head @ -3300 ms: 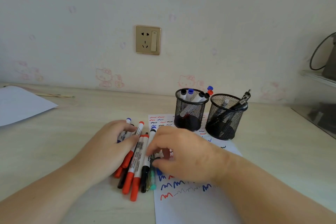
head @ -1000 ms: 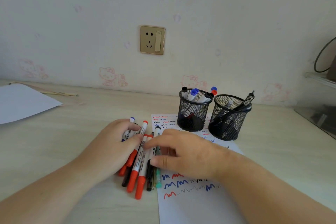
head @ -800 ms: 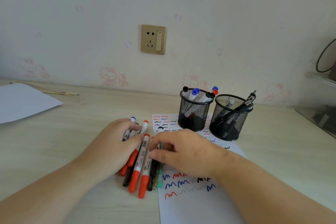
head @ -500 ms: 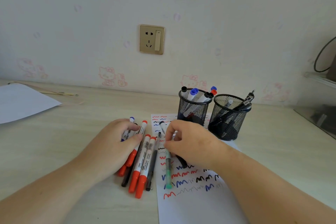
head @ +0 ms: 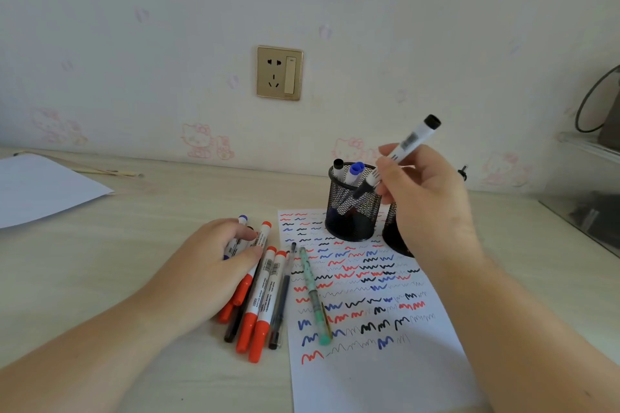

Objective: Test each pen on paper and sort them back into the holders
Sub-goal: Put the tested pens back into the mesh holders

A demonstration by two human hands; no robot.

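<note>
My right hand holds a white marker with black ends tilted in the air, its lower end just above the left mesh holder, which has black and blue capped markers in it. The right mesh holder is mostly hidden behind that hand. My left hand rests on a heap of red, blue and black pens on the desk, fingers curled over them. A green pen lies on the test paper, which is covered with red, blue and black squiggles.
A second white sheet lies at the far left, with a thin stick behind it. A wall socket is straight ahead. A glass shelf and a dark cable stand at the right edge.
My right hand has lifted from the pen heap with the black-ended marker and carried it up over the left holder. The green pen now lies on the paper. My left hand stayed.
</note>
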